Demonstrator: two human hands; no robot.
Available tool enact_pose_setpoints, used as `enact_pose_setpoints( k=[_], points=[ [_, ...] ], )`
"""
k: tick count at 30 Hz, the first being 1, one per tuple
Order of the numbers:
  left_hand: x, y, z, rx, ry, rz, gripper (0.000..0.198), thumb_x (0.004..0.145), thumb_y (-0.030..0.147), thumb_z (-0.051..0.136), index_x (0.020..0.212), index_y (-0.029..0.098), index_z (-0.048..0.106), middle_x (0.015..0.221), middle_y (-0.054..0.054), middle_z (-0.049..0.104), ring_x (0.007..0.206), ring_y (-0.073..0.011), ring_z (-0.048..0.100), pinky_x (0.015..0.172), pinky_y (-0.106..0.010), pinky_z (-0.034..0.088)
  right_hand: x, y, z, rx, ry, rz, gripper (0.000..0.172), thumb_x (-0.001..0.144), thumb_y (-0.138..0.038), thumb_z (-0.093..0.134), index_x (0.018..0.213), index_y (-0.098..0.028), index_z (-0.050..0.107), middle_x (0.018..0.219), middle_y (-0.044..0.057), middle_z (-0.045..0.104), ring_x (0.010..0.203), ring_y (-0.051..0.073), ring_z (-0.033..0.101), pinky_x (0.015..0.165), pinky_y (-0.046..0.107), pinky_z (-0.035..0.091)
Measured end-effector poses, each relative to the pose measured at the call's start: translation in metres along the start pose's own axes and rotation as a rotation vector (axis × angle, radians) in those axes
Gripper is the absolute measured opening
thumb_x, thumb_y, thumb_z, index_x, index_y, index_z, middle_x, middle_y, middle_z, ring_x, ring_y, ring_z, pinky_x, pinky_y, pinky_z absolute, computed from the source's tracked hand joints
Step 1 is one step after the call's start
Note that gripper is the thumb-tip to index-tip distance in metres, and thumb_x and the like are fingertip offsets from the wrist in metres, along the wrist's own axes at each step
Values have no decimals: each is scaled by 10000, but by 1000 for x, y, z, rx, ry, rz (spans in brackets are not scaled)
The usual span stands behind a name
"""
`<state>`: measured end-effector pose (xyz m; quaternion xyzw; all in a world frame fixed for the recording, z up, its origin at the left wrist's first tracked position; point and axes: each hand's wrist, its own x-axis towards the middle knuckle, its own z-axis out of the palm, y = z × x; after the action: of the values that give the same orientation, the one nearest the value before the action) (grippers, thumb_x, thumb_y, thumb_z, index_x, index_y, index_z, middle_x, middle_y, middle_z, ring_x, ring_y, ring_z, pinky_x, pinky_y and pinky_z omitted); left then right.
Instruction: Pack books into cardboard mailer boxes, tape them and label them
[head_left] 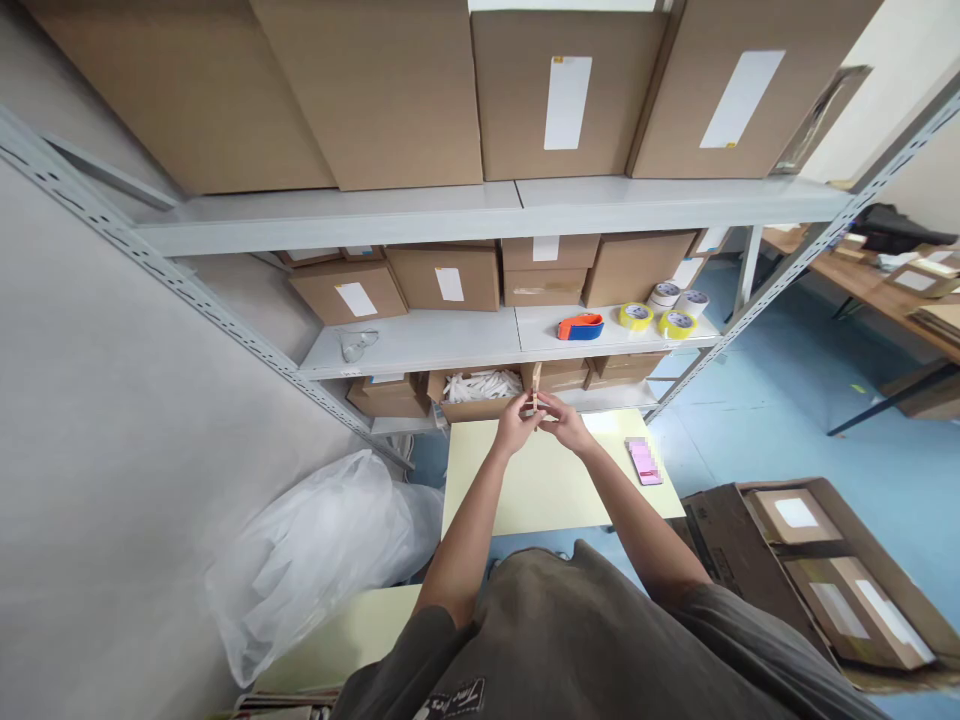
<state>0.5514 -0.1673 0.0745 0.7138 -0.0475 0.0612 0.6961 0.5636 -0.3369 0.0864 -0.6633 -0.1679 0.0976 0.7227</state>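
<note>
My left hand (514,424) and my right hand (566,424) meet above the pale yellow table (540,495). Between their fingertips they grip a thin tan piece (537,376), upright and seen almost edge-on. It looks like cardboard or wood, but its exact kind is too small to make out. To the right on the tabletop lies a flat pink thing (644,461), partly blurred, perhaps a phone. Just beyond the hands, on the low shelf, an open carton (480,410) holds many white strip-like pieces (484,385).
Metal shelving (450,215) fills the front, loaded with cardboard boxes (570,110). Its middle shelf carries tape rolls (636,317), an orange-and-blue band (580,327) and clear glasses (355,344). A plastic bag (322,550) bulges at left; a large carton with boxes (817,480) stands at right.
</note>
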Motion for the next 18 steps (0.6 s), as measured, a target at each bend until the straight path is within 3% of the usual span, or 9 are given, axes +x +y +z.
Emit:
enact_pose_setpoints(
  k=[2,4,6,9,11,14,16,18],
  points=[
    [4,3,-2,-30,-7,-15,533,865,388,804,1349,181,717,1268,-138,773,1122,-288,749,944,-388,614,2,5,-1,-46,20,-34,637,705,-329,837,1336,-322,750,1504,75,648,1355,350,624,973,477,610],
    [8,4,-10,-72,-39,-36,489,876,395,778,1306,166,731,1208,-129,796,1087,-280,757,963,-393,610,5,8,-7,-103,139,-35,605,727,-350,830,1325,-318,745,1495,80,655,1381,343,603,1047,506,577],
    [11,4,-20,-129,-104,-50,513,873,404,772,1321,158,724,1197,-126,803,1097,-280,757,989,-398,602,7,9,-16,-111,244,-7,584,740,-380,831,1310,-300,736,1434,90,697,1315,333,647,1058,521,570],
    [14,0,-30,-186,-189,-82,621,872,413,782,1427,158,673,1228,-134,798,1158,-285,743,1018,-405,591,7,5,-27,39,185,81,521,744,-414,838,1234,-265,743,1243,92,788,1103,313,737,944,496,618],
    [15,-3,-32,-142,-98,-97,669,859,404,808,1464,165,650,1244,-138,790,1168,-280,739,1034,-411,583,5,2,-31,139,134,135,464,738,-412,844,1163,-249,753,1098,76,820,973,298,762,855,466,636],
    [12,-4,-24,43,144,-73,597,844,403,844,1385,188,709,1211,-130,784,1132,-272,741,1052,-415,574,2,-2,-29,153,180,131,415,741,-398,837,1120,-247,762,1051,62,823,942,296,766,803,439,638],
    [9,-3,-14,114,138,-40,513,852,423,848,1303,197,757,1195,-128,780,1122,-276,739,1048,-412,575,0,-3,-23,101,182,85,400,755,-386,817,1129,-252,776,1120,66,815,995,305,762,823,439,637],
    [7,-1,-3,101,46,-8,489,856,433,847,1278,199,771,1224,-133,773,1149,-289,730,1030,-406,581,0,-1,-15,37,119,35,431,741,-350,810,1163,-262,788,1250,73,785,1098,323,746,867,444,633]
  ],
)
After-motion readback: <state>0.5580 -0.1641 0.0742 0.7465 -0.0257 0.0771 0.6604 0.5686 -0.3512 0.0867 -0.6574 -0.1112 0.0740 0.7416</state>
